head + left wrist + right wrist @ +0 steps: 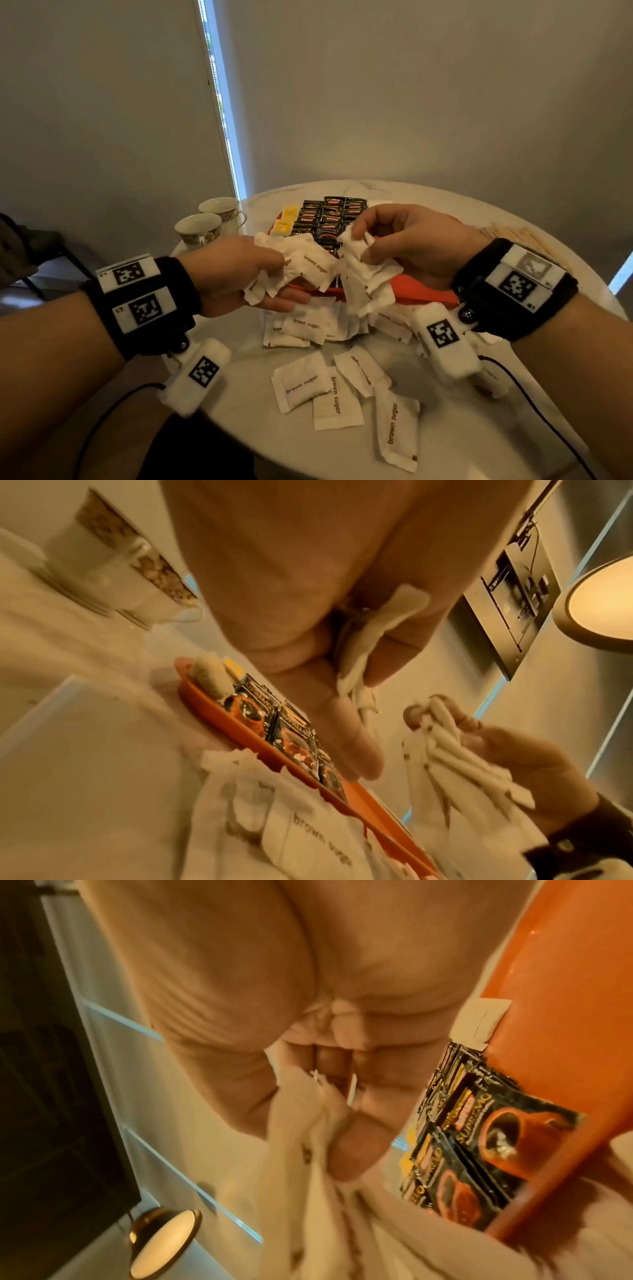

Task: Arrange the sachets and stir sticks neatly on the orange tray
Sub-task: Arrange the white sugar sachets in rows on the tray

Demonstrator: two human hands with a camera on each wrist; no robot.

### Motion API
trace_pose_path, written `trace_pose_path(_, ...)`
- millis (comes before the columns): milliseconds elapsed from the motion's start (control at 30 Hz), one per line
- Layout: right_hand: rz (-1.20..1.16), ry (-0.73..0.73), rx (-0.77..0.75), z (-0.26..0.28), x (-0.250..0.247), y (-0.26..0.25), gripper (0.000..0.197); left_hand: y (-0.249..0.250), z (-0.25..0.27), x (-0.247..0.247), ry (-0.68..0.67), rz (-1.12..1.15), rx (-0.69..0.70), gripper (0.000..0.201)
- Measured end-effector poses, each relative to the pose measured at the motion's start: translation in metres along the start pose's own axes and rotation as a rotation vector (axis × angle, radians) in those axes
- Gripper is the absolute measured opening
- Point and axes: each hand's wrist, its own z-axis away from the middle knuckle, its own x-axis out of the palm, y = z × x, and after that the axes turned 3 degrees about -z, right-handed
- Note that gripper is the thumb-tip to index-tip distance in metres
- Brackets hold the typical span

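White brown sugar sachets everywhere: left hand (239, 270) grips a fanned bunch (301, 265), right hand (407, 240) pinches a second bunch (363, 274), both held above the near edge of the orange tray (421, 291). Tray sits on the round marble desk (239, 428), already loaded with rows of black coffee sachets (329, 216) and yellow sachets (286, 221) at its far left. More loose brown sugar sachets (342, 397) on desk near tray, some stacked. Stir sticks (513, 234) piled right of tray. Two cups (209, 222) left.
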Motion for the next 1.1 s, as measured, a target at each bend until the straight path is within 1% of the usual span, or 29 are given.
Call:
trace_pose_path(100, -0.255, 0.034, -0.159, -0.013, -0.006, 0.003, 0.034, 0.002, -0.013, 0.009, -0.034, 0.052, 0.029, 0.041)
trace_pose_path(167, -0.4, 0.05, -0.222, -0.021, -0.009, 0.005, 0.034, 0.004, -0.023, 0.016, -0.05, 0.116, 0.035, 0.043)
trace_pose_path(233, -0.491, 0.069, -0.261, -0.03, -0.009, 0.009, 0.034, 0.008, -0.033, 0.023, -0.031, 0.217, 0.029, 0.043)
trace_pose_path(300, -0.491, 0.098, -0.294, -0.039, -0.007, 0.013, 0.035, 0.013, -0.041, 0.03, -0.04, 0.341, 0.032, 0.045)
trace_pose_path(400, -0.411, 0.166, -0.343, -0.053, -0.008, 0.014, 0.034, 0.021, -0.052, 0.04, -0.108, 0.45, 0.071, 0.055)
trace_pose_path(467, -0.324, 0.225, -0.386, -0.061, -0.012, 0.011, 0.033, 0.025, -0.06, 0.043, -0.108, 0.523, 0.097, 0.052)
trace_pose_path(567, -0.197, 0.323, -0.408, -0.072, -0.02, 0.01, 0.031, 0.034, -0.077, 0.045, -0.102, 0.628, 0.133, 0.042)
trace_pose_path(600, -0.172, 0.344, -0.405, -0.075, -0.023, 0.011, 0.029, 0.038, -0.084, 0.046, -0.098, 0.646, 0.134, 0.04)
trace_pose_path(700, -0.109, 0.369, -0.393, -0.081, -0.029, 0.013, 0.026, 0.047, -0.106, 0.049, -0.086, 0.625, 0.125, 0.042)
trace_pose_path(800, -0.056, 0.346, -0.385, -0.088, -0.036, 0.017, 0.031, 0.053, -0.127, 0.05, -0.031, 0.586, 0.159, 0.031)
trace_pose_path(867, -0.097, 0.339, -0.391, -0.091, -0.041, 0.02, 0.03, 0.055, -0.14, 0.048, -0.014, 0.604, 0.162, 0.031)
trace_pose_path(1000, -0.283, 0.315, -0.368, -0.096, -0.049, 0.024, 0.026, 0.055, -0.156, 0.041, -0.058, 0.624, 0.155, 0.027)
trace_pose_path(1100, -0.38, 0.292, -0.387, -0.097, -0.05, 0.029, 0.027, 0.049, -0.162, 0.038, -0.062, 0.605, 0.166, 0.041)
